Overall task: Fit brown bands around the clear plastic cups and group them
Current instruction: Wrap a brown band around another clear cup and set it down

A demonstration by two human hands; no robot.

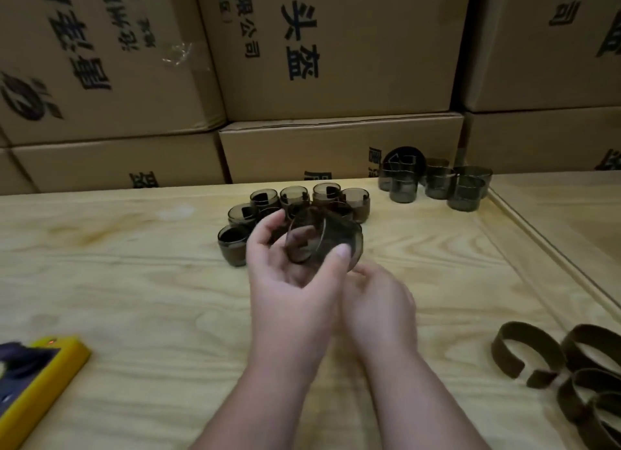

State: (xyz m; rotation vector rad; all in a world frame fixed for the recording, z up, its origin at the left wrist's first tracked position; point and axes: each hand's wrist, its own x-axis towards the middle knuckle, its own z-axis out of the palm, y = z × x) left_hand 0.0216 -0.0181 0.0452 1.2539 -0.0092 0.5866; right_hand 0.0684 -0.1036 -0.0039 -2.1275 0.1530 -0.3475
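My left hand (285,275) holds a clear smoky plastic cup (322,241) tilted on its side above the wooden table, thumb and fingers around its wall. My right hand (376,302) sits just below and right of the cup with its fingertips at the cup's lower edge; whether it grips the cup is hidden. Behind the cup stands a cluster of several banded cups (289,204). A second group of plain clear cups (433,184) stands at the back right. Several loose brown bands (551,365) lie at the right front.
Stacked cardboard boxes (336,80) wall off the back of the wooden table (151,281). A yellow and dark device (37,375) lies at the front left edge. A raised table seam (551,248) runs diagonally on the right.
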